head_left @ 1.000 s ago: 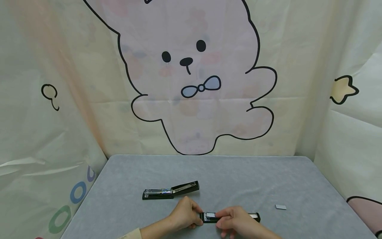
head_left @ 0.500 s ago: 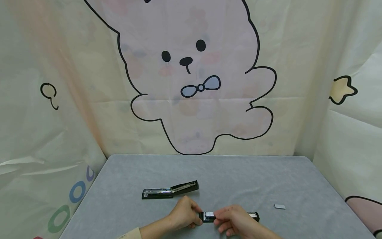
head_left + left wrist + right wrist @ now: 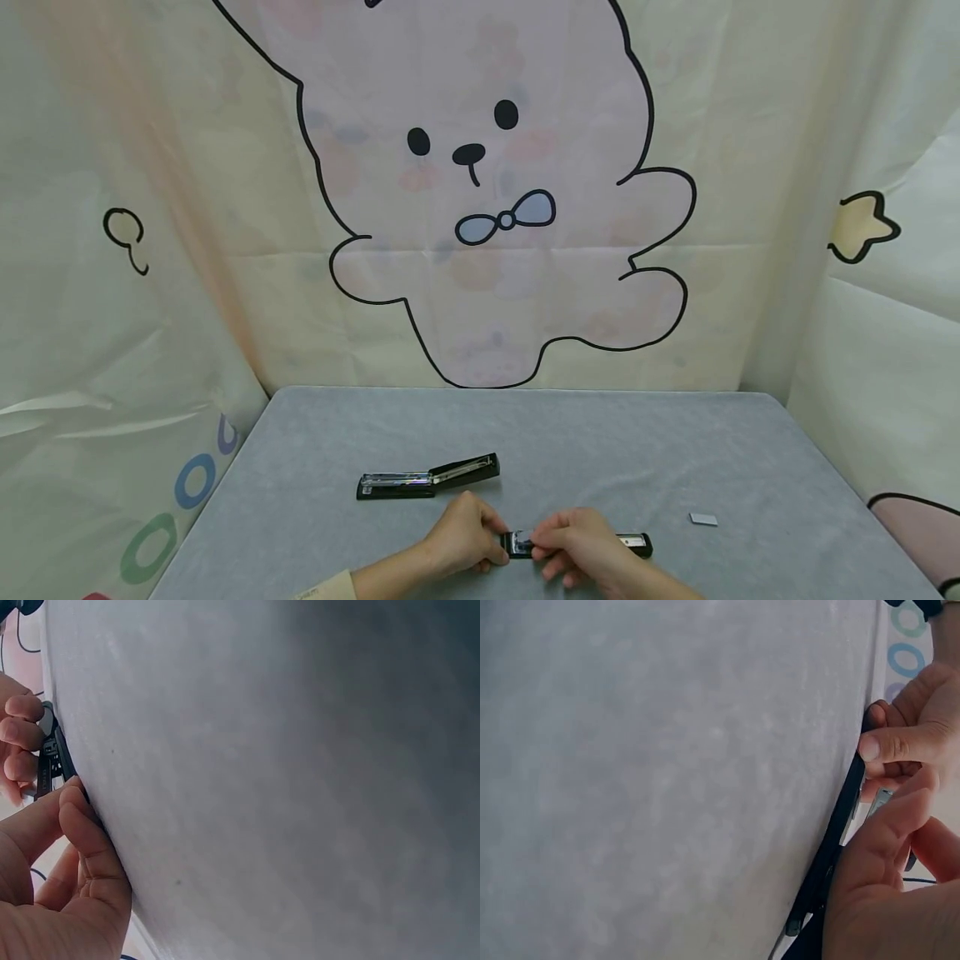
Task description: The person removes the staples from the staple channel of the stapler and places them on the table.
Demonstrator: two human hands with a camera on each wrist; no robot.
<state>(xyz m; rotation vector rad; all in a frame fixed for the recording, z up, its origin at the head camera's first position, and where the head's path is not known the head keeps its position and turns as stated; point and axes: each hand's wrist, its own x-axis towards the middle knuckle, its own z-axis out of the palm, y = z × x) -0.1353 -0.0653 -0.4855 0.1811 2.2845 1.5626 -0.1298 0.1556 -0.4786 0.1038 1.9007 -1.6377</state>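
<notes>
A black stapler [image 3: 637, 543] lies opened out along the near part of the table, its metal channel showing. My left hand [image 3: 467, 535] grips its left end between thumb and fingers. My right hand [image 3: 581, 546] is over its middle, thumb and fingertips pinched together and covering that part. From these fingertips a small silver strip of staples [image 3: 881, 799] sticks out in the right wrist view. The left wrist view has the stapler [image 3: 64, 754] edge-on, with my left fingers at its near end.
Behind the hands lies a second black stapler [image 3: 397, 486], also opened out. A small grey strip of staples [image 3: 703, 519] lies to the right on the grey cloth-covered table [image 3: 600, 442]. A printed curtain [image 3: 712, 333] hangs behind the table.
My right hand has shifted slightly left along the stapler, uncovering more of its right part. The left hand keeps its grip on the left end.
</notes>
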